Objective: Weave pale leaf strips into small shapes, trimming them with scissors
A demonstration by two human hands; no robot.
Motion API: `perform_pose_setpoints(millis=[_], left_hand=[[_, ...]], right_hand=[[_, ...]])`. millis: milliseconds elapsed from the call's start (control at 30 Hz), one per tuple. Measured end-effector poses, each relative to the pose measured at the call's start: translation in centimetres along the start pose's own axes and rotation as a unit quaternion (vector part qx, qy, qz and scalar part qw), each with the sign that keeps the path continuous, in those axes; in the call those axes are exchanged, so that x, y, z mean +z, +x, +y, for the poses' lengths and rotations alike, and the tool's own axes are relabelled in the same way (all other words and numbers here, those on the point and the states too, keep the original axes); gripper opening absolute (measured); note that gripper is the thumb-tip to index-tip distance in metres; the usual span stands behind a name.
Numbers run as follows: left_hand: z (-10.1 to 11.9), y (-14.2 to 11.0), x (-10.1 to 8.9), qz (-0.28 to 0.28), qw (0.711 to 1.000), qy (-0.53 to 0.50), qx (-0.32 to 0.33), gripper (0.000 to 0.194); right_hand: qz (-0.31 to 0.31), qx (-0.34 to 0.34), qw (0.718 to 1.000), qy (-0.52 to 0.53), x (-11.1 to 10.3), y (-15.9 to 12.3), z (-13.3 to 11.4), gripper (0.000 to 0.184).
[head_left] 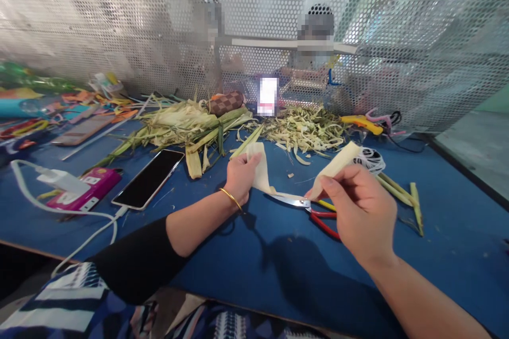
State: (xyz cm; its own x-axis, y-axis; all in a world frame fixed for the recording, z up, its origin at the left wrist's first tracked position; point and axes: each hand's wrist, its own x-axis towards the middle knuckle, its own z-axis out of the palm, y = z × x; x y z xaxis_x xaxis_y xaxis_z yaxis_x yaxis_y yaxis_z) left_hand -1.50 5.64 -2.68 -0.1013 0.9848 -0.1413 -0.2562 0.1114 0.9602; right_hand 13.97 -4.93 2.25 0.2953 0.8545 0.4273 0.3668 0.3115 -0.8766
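Observation:
My left hand (242, 176) pinches a pale strip of corn husk (260, 172) that curls down toward the table. Between the fingers and thumb of my right hand (360, 209) is a second pale husk strip (338, 164), rolled or folded lengthwise and tilted up to the right. A gap shows between the two pieces. Red-handled scissors (304, 203) lie on the blue table below and between my hands, with my right hand partly in front of the handles. Beyond my left hand is a heap of whole husks (178, 122); trimmed scraps (304, 127) lie piled farther right.
On the left lie a phone (149, 179) on a white cable and a purple power strip (89, 190) with a charger. Another lit phone (268, 96) stands against the perforated metal screen (254, 5). White cord (369, 160), stalks (415, 206) and a yellow tool (362, 124) are on the right.

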Motion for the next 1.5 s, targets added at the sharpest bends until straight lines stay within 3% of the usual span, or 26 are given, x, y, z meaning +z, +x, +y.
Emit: perform_pose_setpoints(millis=[200, 367, 467, 567, 633, 700, 767, 867, 933, 1033, 1167, 1367, 1500], left_hand=[[0.7, 1.5, -0.5, 0.059, 0.998, -0.022, -0.007, 0.021], [1.0, 1.9, -0.8, 0.075, 0.997, -0.023, 0.000, 0.019], [0.9, 1.4, -0.7, 0.054, 0.998, -0.020, -0.006, 0.017], [0.8, 0.3, -0.5, 0.002, 1.000, -0.014, -0.015, 0.020], [0.8, -0.5, -0.3, -0.037, 0.999, 0.001, -0.011, 0.022], [0.9, -1.4, -0.1, -0.061, 0.998, 0.021, -0.002, 0.024], [1.0, -2.3, 0.1, -0.076, 0.997, 0.033, 0.007, 0.025], [1.1, -3.8, 0.5, -0.102, 0.993, 0.060, 0.023, 0.028], [1.0, -4.8, 0.7, -0.142, 0.988, 0.067, 0.005, 0.030], [0.7, -5.9, 1.0, -0.209, 0.975, 0.067, -0.027, 0.032], [0.7, -6.4, 1.1, -0.260, 0.962, 0.070, -0.047, 0.032], [1.4, -5.9, 1.1, -0.207, 0.975, 0.077, -0.002, 0.028], [1.6, -5.8, 1.1, -0.204, 0.973, 0.110, 0.012, 0.024]], right_hand=[[0.035, -0.018, 0.991, 0.127, -1.6, 1.3, -0.1, 0.009], [0.014, 0.049, 0.978, 0.204, -2.9, 2.8, -0.4, 0.015], [-0.123, 0.146, 0.970, 0.149, -2.9, 3.2, 0.1, 0.019], [-0.303, 0.252, 0.917, 0.054, -1.8, 2.6, 1.5, 0.023], [-0.369, 0.286, 0.884, 0.006, -0.9, 2.0, 2.5, 0.021], [-0.403, 0.289, 0.868, -0.029, -0.2, 1.4, 3.2, 0.019], [-0.385, 0.224, 0.893, -0.070, 0.1, 1.3, 3.3, 0.018], [-0.271, 0.110, 0.951, -0.099, 0.1, 1.8, 2.8, 0.018], [-0.208, 0.120, 0.969, -0.052, 0.2, 2.2, 2.6, 0.021], [-0.158, 0.184, 0.968, 0.061, 0.6, 2.4, 2.6, 0.029], [-0.115, 0.191, 0.968, 0.113, 0.9, 2.2, 2.8, 0.025], [-0.172, 0.170, 0.967, 0.083, 0.9, 1.7, 2.5, 0.021], [-0.160, 0.154, 0.972, 0.080, 1.1, 1.5, 2.5, 0.021]])
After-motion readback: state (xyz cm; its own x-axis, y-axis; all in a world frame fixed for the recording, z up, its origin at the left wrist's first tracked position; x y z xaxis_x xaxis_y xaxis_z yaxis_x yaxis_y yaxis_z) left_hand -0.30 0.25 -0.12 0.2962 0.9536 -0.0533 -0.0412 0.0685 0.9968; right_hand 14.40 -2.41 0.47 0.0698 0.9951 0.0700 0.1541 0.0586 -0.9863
